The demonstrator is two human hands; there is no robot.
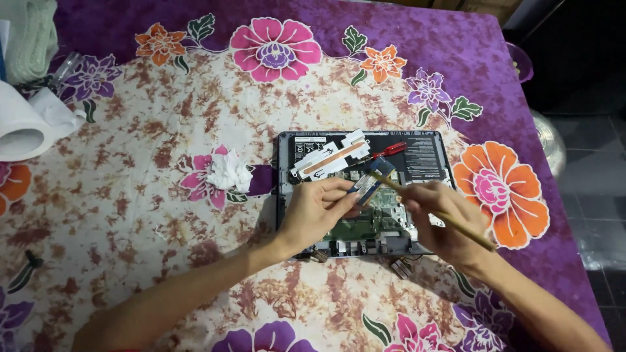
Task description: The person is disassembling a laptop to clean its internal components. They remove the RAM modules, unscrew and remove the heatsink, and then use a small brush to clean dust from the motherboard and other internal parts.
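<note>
From the head camera I see my left hand (pixel 319 212) pinching a small blue memory card (pixel 370 182), fingers tight on its edges so the flat face stays bare. It sits just above the open laptop (pixel 424 163). My right hand (pixel 440 218) has its fingers closed around a thin brush (pixel 443 215), tip touching the card. A red screwdriver (pixel 391 149) lies on the laptop, and a crumpled tissue (pixel 229 172) waits on the flowered cloth (pixel 163 130).

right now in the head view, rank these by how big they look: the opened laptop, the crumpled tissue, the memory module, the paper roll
1. opened laptop
2. paper roll, partly cut off by the left edge, so its full size is unsure
3. crumpled tissue
4. memory module, held in the left hand, partly covered by fingers
</note>
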